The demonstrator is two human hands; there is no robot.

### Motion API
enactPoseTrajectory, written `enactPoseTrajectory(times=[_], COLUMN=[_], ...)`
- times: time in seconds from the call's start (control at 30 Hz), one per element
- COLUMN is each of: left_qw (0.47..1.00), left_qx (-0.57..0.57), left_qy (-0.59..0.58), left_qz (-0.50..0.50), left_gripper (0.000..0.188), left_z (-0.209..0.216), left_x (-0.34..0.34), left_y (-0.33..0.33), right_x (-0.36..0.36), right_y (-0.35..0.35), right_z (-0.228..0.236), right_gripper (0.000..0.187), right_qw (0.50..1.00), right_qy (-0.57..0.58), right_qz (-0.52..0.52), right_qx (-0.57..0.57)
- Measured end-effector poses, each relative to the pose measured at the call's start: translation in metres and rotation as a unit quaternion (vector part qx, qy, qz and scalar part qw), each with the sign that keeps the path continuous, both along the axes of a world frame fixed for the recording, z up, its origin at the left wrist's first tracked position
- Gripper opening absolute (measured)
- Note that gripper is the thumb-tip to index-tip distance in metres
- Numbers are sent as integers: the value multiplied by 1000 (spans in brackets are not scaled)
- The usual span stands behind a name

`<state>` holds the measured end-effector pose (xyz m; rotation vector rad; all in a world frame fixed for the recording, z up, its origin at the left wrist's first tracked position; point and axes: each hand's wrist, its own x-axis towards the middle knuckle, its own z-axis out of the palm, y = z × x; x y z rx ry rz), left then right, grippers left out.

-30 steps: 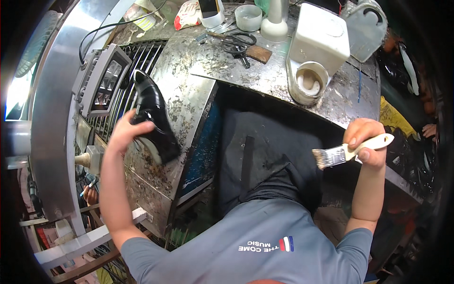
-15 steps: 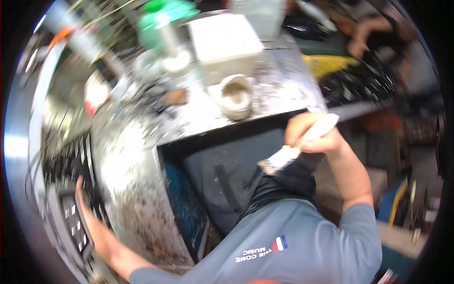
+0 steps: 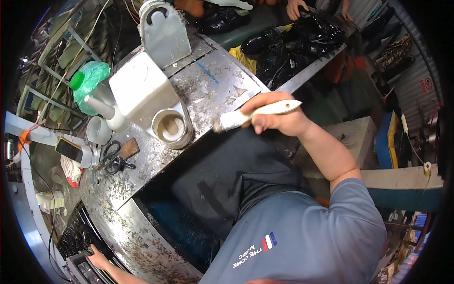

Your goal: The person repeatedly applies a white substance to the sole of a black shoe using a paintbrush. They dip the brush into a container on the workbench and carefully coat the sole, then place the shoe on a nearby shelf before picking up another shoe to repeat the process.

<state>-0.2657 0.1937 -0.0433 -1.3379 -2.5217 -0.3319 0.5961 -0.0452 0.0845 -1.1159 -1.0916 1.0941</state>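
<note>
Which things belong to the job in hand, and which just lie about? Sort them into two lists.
Seem part of the job:
brush, in the right hand
open cup with pale contents, near the brush
slatted rack, at the left hand; what that hand touches is unclear

Apparently just lying about:
scissors
brown block
thin blue stick
phone

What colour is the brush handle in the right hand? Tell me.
The brush handle is cream-white, best seen in the head view.
</note>
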Motion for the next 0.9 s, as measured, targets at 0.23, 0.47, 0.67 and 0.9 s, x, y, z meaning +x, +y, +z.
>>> enactPoseTrajectory(times=[0.23, 0.47, 0.67, 0.9], left_qw=[993, 971, 943, 915], left_qx=[88, 106, 69, 83], left_qy=[3, -103, -53, -124], left_qz=[-74, -189, -321, -375], left_gripper=[62, 50, 41, 34], left_z=[7, 39, 69, 55], left_x=[135, 307, 427, 473], left_y=[-128, -258, -281, -306], right_x=[138, 204, 246, 267], right_y=[41, 152, 176, 187], right_z=[-39, -111, -161, -113], right_gripper=[29, 64, 83, 57], right_qw=[905, 658, 525, 578], right_qy=[-311, -693, -811, -768], right_qz=[-287, -284, -230, -274], right_qx=[50, -74, -118, -33])
